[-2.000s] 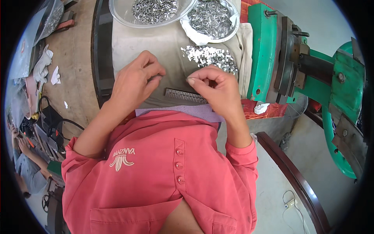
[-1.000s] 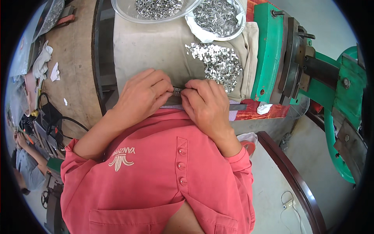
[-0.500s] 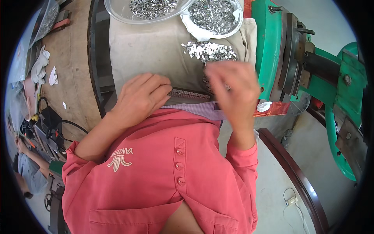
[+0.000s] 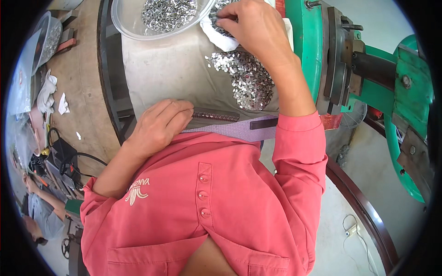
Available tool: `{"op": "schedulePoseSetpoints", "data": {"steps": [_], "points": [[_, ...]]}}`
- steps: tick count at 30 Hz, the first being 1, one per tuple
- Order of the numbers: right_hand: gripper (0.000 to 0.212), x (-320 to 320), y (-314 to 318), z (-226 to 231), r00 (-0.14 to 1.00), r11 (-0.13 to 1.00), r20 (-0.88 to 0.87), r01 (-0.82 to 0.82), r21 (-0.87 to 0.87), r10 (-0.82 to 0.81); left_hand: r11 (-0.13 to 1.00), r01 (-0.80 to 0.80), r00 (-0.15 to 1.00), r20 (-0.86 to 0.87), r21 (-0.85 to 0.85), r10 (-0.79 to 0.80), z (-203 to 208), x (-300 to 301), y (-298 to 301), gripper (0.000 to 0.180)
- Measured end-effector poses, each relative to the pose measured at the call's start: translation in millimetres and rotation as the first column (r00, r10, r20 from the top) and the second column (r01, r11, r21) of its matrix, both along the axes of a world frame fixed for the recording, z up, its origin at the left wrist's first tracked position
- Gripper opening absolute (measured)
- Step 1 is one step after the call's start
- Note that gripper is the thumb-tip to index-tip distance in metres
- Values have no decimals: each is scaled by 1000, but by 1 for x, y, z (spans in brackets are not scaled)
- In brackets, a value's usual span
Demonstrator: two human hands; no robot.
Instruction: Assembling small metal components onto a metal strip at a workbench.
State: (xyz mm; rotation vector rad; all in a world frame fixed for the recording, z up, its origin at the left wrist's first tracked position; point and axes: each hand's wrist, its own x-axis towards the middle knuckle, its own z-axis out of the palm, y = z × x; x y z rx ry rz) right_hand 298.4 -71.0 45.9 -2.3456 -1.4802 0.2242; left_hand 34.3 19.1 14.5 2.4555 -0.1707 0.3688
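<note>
My left hand (image 4: 159, 123) rests near my body, its fingers curled over the left end of a narrow dark strip (image 4: 216, 114) with a row of small slots or teeth. My right hand (image 4: 255, 23) reaches over the far bowl (image 4: 224, 42), which has a white lining and holds small shiny metal pins (image 4: 220, 26). Thumb and fingertips are drawn together among the pins; whatever they grip is too small to make out. Between the hands, a loose pile of small flat silvery pieces (image 4: 248, 83) lies on the beige cloth (image 4: 170, 69).
A clear plastic tub (image 4: 131, 30) of small metal parts stands at the far left of the cloth. A short dark bar (image 4: 263, 124) lies on purple checked fabric (image 4: 244, 132). Green machinery (image 4: 309, 50) borders the right. Another person (image 4: 46, 216) works at far left.
My right hand has moved away from me, from above the pile of flat pieces to the bowl of pins, uncovering the pile. My left hand stays at the strip. The view has shifted slightly.
</note>
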Motion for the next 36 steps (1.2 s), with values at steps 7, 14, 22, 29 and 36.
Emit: {"op": "schedulePoseSetpoints", "data": {"steps": [7, 14, 22, 29, 36], "points": [[17, -4, 7, 3, 996, 1000, -83, 18, 6, -17, 988, -27, 995, -97, -149, 13, -2, -1, 3, 22], [16, -7, 10, 2, 998, 994, -61, 35, 107, -29, 970, -55, 987, -157, -238, 17, -1, 0, 3, 31], [14, -3, 13, -1, 996, 1000, -84, -8, 21, 10, 968, -42, 986, -165, -249, 1, -1, 2, 4, 32], [12, -23, -15, 8, 1000, 954, -5, 27, 298, -27, 968, -43, 982, -190, -248, -5, 2, 2, 4, 28], [8, -90, -72, 12, 953, 965, -253, -102, 243, 165, 960, -45, 980, -201, -275, -12, 1, 5, 4, 29]]}}
